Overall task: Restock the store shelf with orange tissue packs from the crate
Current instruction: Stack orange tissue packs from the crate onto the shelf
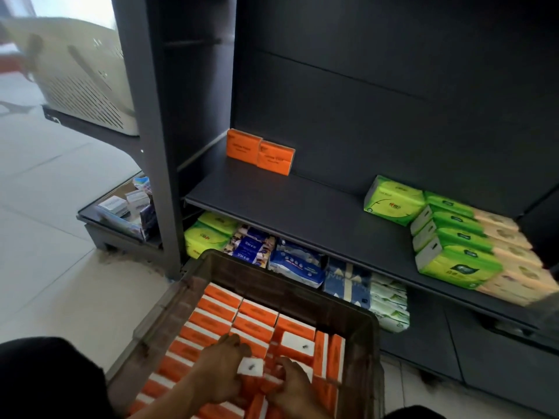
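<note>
The dark crate [290,285] in front of me is packed with orange tissue packs [257,319], standing in tight rows on edge, orange faces and white ends showing. Both my hands are down inside it near the front. My left hand [220,373] has its fingers [242,347] curled over the top of one pack [250,366], whose white end shows just under my fingertips. My right hand [295,388] sits just beside it, fingers bent and pinching at the packs below; the blur there keeps me from telling exactly which pack it has.

On the dark shelf [302,213] above the crate, two orange packs [260,152] stand upright at the back left corner, touching each other. Well apart from them, at the right end of the same shelf, green tissue bundles [447,237] lie in a row with pale beige packs [511,261] beside them. The lower shelf, behind the crate, holds green, blue and white packets [290,261] crowded together.
</note>
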The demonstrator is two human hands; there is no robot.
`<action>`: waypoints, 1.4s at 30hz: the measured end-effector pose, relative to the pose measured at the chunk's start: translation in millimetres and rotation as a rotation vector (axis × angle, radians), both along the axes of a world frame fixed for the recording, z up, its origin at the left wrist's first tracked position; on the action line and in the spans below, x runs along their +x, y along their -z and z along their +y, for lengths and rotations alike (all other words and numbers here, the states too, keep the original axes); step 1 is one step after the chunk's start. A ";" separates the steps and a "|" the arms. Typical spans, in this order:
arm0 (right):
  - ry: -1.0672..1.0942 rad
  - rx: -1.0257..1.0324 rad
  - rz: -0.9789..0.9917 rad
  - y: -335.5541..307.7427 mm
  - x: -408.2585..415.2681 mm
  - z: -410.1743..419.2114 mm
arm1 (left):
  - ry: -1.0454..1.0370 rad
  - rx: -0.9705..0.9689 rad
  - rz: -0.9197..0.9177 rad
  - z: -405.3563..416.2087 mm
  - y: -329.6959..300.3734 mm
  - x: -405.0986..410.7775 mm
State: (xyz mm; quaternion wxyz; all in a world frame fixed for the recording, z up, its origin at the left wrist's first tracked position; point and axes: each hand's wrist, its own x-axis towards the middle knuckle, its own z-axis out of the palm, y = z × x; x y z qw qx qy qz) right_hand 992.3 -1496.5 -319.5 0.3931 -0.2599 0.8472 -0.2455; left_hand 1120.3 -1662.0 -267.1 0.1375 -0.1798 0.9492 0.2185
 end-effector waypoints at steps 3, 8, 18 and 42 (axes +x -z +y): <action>0.074 -0.064 -0.085 -2.4 -1.7 -1.8 | -0.092 0.082 0.046 -4.8 -3.9 -4.2; 0.190 -0.148 -0.096 -10.6 -4.3 -9.1 | -0.368 0.403 0.144 -19.6 -19.9 -16.5; 0.412 -0.627 0.088 -107.5 -38.6 -73.6 | -0.727 1.064 0.625 -78.0 -71.6 -57.2; 0.401 -0.852 0.787 -136.0 -308.6 -260.6 | -0.598 0.216 1.000 -214.8 -85.2 -340.7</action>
